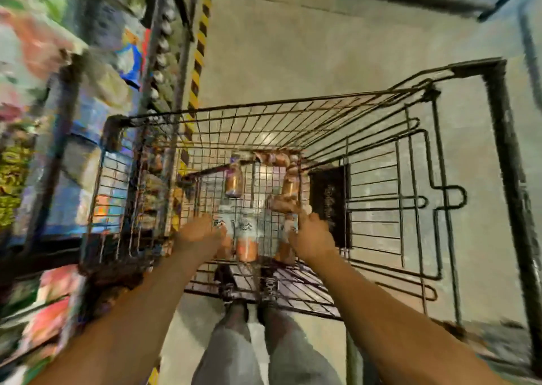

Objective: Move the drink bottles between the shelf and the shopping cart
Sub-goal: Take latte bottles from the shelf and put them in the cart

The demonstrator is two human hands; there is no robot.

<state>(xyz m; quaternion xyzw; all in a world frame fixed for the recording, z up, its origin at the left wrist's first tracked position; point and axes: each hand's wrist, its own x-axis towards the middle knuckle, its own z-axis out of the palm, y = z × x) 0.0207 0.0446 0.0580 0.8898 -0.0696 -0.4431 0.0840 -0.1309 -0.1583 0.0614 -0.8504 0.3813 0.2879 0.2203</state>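
Both hands, left point(202, 232) and right point(312, 235), each seem to grip a bottle point(247, 238) low in the cart point(293, 103), probably for lifting out.

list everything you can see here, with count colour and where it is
shopping cart: one, dark wire, centre of view on the floor
drink bottles: several, exact count unclear from blur, orange-brown liquid with pale labels, inside the cart, some near the hands, others along the far and right walls
lone bottle: one, orange-brown, mid-basket
shelf: one, dark frame, left side, packed with blurred colourful goods
hazard stripe: one, yellow and black, on the floor beside the shelf
floor: pale grey concrete
legs: two, grey trousers, bottom centre
left hand: one, in the cart at a bottle
right hand: one, in the cart at a bottle
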